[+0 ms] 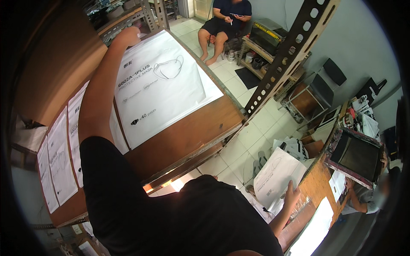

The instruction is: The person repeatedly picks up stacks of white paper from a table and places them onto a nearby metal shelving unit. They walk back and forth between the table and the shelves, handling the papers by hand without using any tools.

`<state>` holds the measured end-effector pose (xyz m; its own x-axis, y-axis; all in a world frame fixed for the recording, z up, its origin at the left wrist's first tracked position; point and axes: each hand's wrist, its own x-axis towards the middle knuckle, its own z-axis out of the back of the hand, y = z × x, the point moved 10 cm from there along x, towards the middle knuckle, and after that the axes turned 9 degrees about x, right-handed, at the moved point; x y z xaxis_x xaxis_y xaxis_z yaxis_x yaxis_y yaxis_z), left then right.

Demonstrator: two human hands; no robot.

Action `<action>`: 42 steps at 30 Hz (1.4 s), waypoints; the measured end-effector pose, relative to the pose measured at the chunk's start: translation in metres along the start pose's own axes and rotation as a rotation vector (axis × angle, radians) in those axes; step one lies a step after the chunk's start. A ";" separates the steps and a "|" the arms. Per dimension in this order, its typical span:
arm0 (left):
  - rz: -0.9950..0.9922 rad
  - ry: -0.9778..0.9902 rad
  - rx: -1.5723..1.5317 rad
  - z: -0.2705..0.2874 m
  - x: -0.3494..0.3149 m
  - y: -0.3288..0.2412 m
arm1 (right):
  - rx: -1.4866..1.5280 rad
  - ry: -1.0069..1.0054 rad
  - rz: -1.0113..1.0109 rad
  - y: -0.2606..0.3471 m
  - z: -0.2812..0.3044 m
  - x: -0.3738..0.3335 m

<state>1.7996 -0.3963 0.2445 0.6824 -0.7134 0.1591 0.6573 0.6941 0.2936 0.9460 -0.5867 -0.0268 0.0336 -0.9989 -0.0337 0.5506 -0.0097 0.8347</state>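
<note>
My left arm (100, 98) reaches across a brown wooden board. At its far end my left hand (128, 36) is closed at the top corner of a white printed sheet (171, 96), its fingers partly hidden. The sheet lies flat, looks like thin plastic, and bears a mask drawing and dark lettering. Beneath its right side another white edge shows. On my right, my right hand (291, 195) grips a similar printed sheet (273, 179) by its edge, holding it slightly bent above the floor beside a second table.
More printed sheets (62, 155) lie in a row at left. A perforated metal post (286, 59) rises beyond the board. A seated person (230, 21) is at the back. At right, another person's hand (349, 183) is near a dark frame (356, 155) on a wooden table (318, 187); a chair (318, 91) stands behind.
</note>
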 end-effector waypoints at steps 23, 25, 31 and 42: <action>-0.839 0.525 -0.818 0.156 -0.434 -0.279 | -0.190 0.196 0.081 -0.040 -0.003 -0.016; -0.996 0.645 -1.055 0.148 -0.486 -0.337 | -0.208 0.258 0.102 -0.025 -0.003 -0.029; -0.599 1.036 -1.296 -0.017 -0.553 -0.543 | -0.160 0.365 0.306 -0.006 0.019 -0.088; 0.147 1.262 -1.671 -0.091 -0.720 -0.668 | -0.519 0.469 0.612 -0.099 0.079 -0.217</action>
<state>0.8984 -0.3375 -0.1519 0.0657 -0.7204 -0.6905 -0.3069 0.6438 -0.7009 0.8186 -0.3729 -0.0583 0.7127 -0.7013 0.0185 0.6261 0.6477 0.4341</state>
